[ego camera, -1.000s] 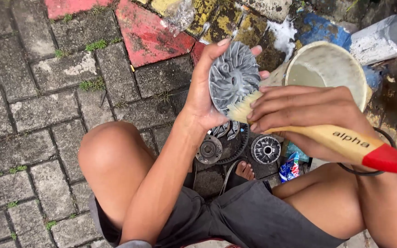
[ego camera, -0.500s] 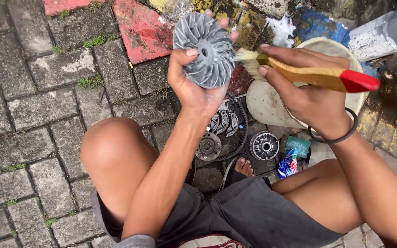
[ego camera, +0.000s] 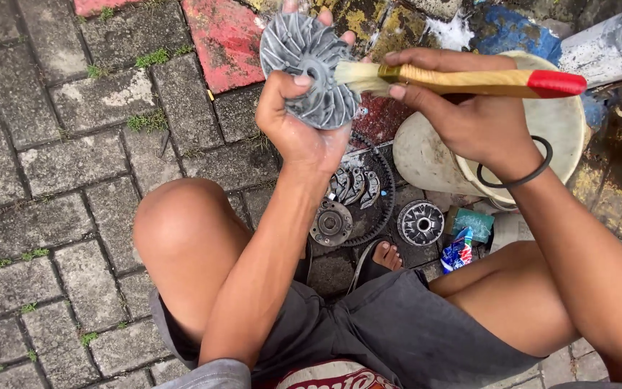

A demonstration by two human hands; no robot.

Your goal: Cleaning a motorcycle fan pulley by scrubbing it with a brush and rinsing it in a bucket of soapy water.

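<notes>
My left hand (ego camera: 293, 122) grips a round grey metal disc with radial fins (ego camera: 304, 68), holding it up with the finned face toward me. In my right hand (ego camera: 469, 115) is a paint brush (ego camera: 462, 79) with a wooden handle and a red end. Its pale bristles touch the right side of the disc near the hub. A black band circles my right wrist.
A pale bucket (ego camera: 563, 137) stands under my right hand. On the paving between my knees lie a toothed ring with shoes (ego camera: 361, 191), a small round hub (ego camera: 330, 223), another round metal part (ego camera: 420, 222) and small coloured sachets (ego camera: 462, 248). My bare foot (ego camera: 385, 256) rests nearby.
Both hands moved the disc and brush up and away from the bucket. The disc turned to face me, and the brush shifted from its lower edge to its right side.
</notes>
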